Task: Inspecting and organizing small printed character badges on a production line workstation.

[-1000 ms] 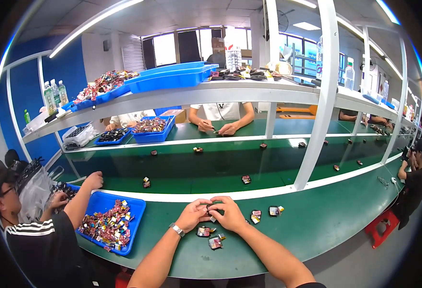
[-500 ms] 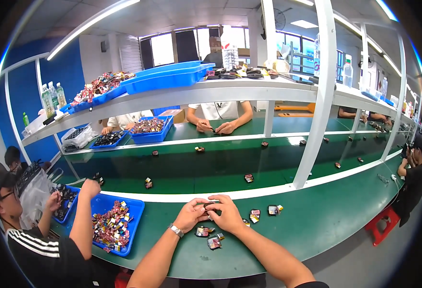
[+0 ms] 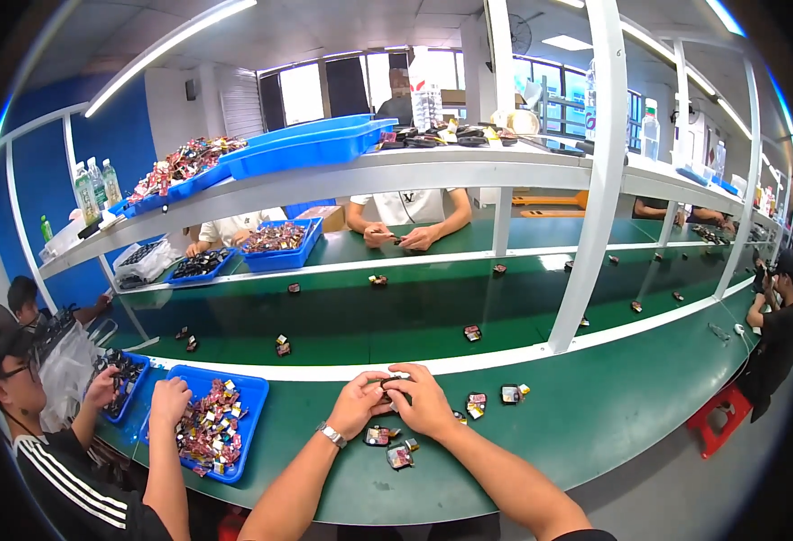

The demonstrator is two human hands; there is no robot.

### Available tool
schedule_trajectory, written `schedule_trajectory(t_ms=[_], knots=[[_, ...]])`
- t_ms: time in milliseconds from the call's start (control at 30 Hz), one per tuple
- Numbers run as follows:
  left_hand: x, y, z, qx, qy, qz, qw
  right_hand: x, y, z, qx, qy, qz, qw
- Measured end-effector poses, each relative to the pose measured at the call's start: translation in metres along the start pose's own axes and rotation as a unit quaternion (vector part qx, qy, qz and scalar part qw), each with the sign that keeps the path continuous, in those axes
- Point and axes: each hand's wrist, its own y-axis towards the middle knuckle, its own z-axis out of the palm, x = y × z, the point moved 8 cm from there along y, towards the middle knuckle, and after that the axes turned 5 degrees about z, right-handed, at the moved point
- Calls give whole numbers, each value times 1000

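Note:
Close together over the green bench, my left hand (image 3: 359, 404) and my right hand (image 3: 422, 402) are closed with their fingertips on one small black casing (image 3: 388, 382). Fingers hide most of it. A watch with a metal band sits on my left wrist. Just below the hands lie a small black unit with a red board (image 3: 378, 436) and another unit with a pale face (image 3: 400, 457). To the right of my right hand are a red-and-white unit (image 3: 476, 405) and a black one with a yellow-and-white tab (image 3: 511, 394). Part of another unit shows beside my right wrist.
A blue tray (image 3: 254, 397) of loose red boards stands on the left, with a co-worker's hand (image 3: 172, 398) over it. Small units ride along the dark green belt (image 3: 396, 325) beyond the white rail. A white post (image 3: 586, 207) rises right of centre, holding a loaded shelf.
The co-worker's hand at left has come down from the belt's edge to the blue tray. Units on the belt have shifted slightly right. My hands stay nearly in place on the casing.

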Motion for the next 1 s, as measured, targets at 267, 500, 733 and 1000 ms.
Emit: schedule_trajectory(t_ms=[267,500,733,1000], knots=[[3,1,1,8,1,-15,1000,13,0,-6,-52,-65,-71,994],[1,-1,0,6,-4,-14,1000,17,2,-3,-32,-69,-45,996],[5,0,-2,4,12,-24,1000,13,-2,4,-42,-140,-64,987],[6,0,0,-2,25,-24,999,11,-4,7,-65,-161,-56,983]])
